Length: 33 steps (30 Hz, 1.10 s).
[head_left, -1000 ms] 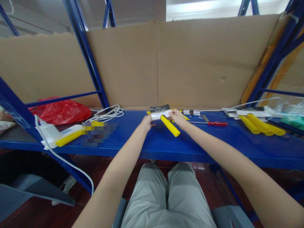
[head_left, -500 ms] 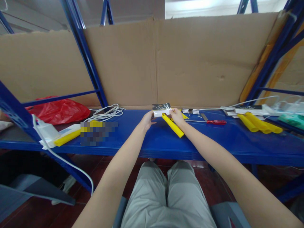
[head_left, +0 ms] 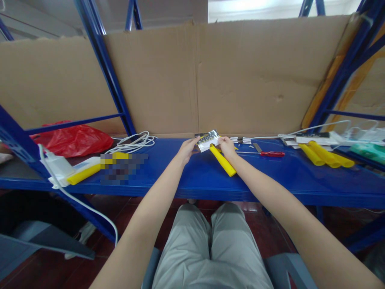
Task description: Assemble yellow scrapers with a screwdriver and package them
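A flat black-and-white printed packet (head_left: 207,141) with a shiny surface is stretched between my two hands, above the blue bench. My left hand (head_left: 188,149) is closed on its left edge, thumb on top. My right hand (head_left: 226,145) pinches the right edge. A yellow tube-like handle (head_left: 223,161) slants down from the packet's lower edge toward my right forearm. Its upper end has a dark hole; whether it is joined to the packet I cannot tell. Just right of my right hand lies a red-handled screwdriver (head_left: 272,154), its shaft pointing at the hand.
Several white strips with black bands (head_left: 240,140) lie behind the screwdriver. More yellow handles (head_left: 326,154) rest at the right beside white packages. On the left are coiled white cable (head_left: 140,139), a red plastic bag (head_left: 75,139) and a white adapter (head_left: 60,166). Cardboard (head_left: 156,80) backs the bench.
The packet has tilted, its right side rising, and shifted slightly right. The yellow handle's upper end has moved a little right with it. Both hands keep their hold.
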### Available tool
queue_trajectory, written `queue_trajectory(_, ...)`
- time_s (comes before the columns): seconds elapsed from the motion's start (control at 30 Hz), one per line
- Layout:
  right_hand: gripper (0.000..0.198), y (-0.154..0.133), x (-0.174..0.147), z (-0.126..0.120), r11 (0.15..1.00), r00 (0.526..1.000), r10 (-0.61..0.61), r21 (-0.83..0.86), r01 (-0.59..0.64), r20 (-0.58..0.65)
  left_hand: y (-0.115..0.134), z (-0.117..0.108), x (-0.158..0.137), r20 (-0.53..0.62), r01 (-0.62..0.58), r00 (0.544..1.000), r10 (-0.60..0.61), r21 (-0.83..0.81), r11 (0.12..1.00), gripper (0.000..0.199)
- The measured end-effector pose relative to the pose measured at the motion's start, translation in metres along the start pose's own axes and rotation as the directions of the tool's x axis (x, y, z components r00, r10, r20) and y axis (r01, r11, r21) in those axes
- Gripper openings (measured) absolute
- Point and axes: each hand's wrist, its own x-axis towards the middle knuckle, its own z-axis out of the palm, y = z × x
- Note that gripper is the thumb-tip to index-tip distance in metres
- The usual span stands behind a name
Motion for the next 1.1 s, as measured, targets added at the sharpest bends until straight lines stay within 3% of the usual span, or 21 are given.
queue_trajectory(0.17,0.014,-0.0068,-0.0053,-0.0005,1.000,0.999,0.019,-0.004,-0.019,-0.047,0.0010,0.0018,-0.0006,-0.001,0.010,1.000,-0.010,-0.015,1.000,0.005)
queue_trajectory(0.43,0.015,-0.0088,-0.0061,0.0019,0.998,0.998,0.055,0.011,-0.054,-0.043,0.0028,0.0039,-0.0034,-0.080,0.000,0.997,-0.003,-0.034,0.999,0.023)
queue_trajectory(0.67,0.014,-0.0043,-0.0033,0.0013,0.999,0.998,0.030,0.016,-0.029,-0.050,0.0023,0.0026,-0.0020,-0.084,-0.008,0.996,0.007,-0.018,1.000,0.016)
queue_trajectory(0.9,0.015,-0.0002,0.0006,-0.0002,0.998,0.995,0.026,0.053,-0.021,-0.092,-0.0010,0.0008,0.0004,-0.080,0.001,0.997,-0.004,-0.040,0.999,0.024)
queue_trajectory(1.1,0.018,-0.0063,-0.0053,0.0018,0.977,0.988,0.136,0.175,-0.121,-0.078,-0.0010,0.0000,-0.0006,-0.113,-0.020,0.993,0.014,-0.053,0.998,0.024)
